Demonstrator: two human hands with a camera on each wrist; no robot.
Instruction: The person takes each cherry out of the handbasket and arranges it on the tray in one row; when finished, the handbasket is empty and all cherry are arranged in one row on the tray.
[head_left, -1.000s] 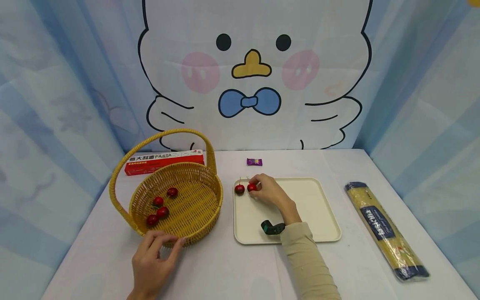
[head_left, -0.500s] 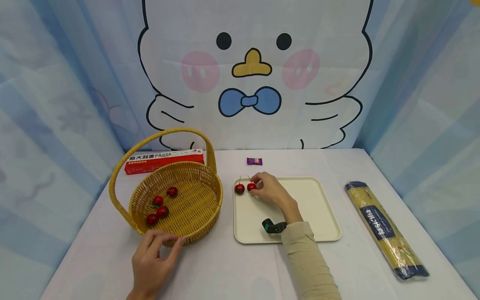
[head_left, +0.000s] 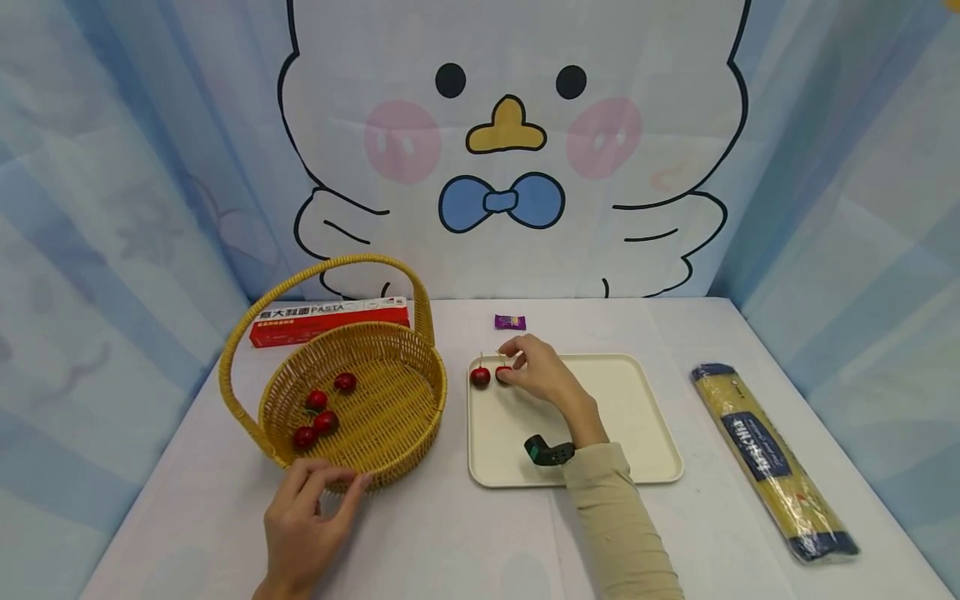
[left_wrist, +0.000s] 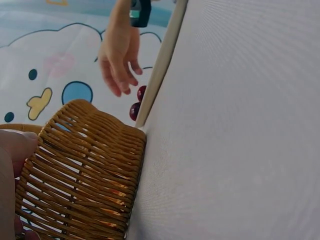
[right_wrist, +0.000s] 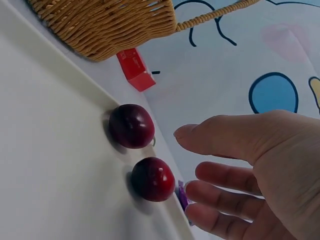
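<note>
A yellow wicker basket [head_left: 375, 400] with a tall handle stands on the left of the table, with several red cherries [head_left: 325, 423] inside. My left hand [head_left: 307, 525] grips its near rim; in the left wrist view the thumb [left_wrist: 20, 143] lies at the woven edge. At the cream tray's [head_left: 570, 479] far left corner sit two cherries side by side, a left one [right_wrist: 131, 126] and a right one [right_wrist: 153, 179]. Just above the right one hovers my right hand [head_left: 547, 375]. Thumb and fingers are spread apart, holding nothing, in the right wrist view.
Behind the basket lies a red and white pasta box [head_left: 330, 323]. A small purple wrapped sweet [head_left: 510, 322] is beyond the tray. On the right lies a long bag of spaghetti [head_left: 772, 462]. A printed curtain [head_left: 510, 258] closes off the back and sides.
My right hand has let go of the right cherry on the tray and lifted slightly, its fingers parting. The left hand stays on the basket rim.
</note>
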